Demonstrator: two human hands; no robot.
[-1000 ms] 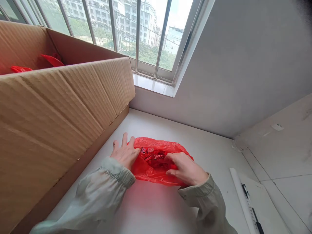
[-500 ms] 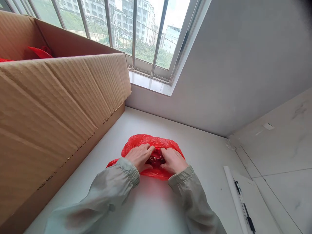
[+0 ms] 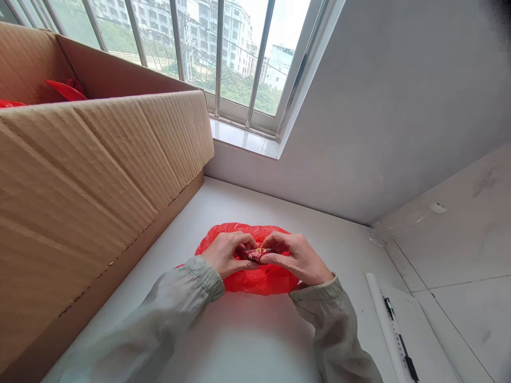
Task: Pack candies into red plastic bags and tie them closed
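A small dark-red patterned packet (image 3: 255,254) is pinched between both of my hands, just above a red plastic bag (image 3: 255,282). My left hand (image 3: 228,254) has its thumb and fingers closed on the packet's left end. At the right end, my right hand (image 3: 298,258) grips it between thumb and fingers. The fingers cover much of the packet, so what kind of thing it is cannot be made out. Crumpled and spread, the bag lies on the white table (image 3: 255,340) beneath the hands.
A large cardboard box (image 3: 104,159) stands at the left, with red plastic (image 3: 66,90) inside. On the right lie a white roll (image 3: 385,324) and black pens (image 3: 403,346). A grey wall (image 3: 359,106) and a barred window (image 3: 239,58) rise behind the table.
Both hands have come up out of the bag's opening with the dark-red packet between them. My right hand has shifted right and turned, and the bag's opening no longer shows.
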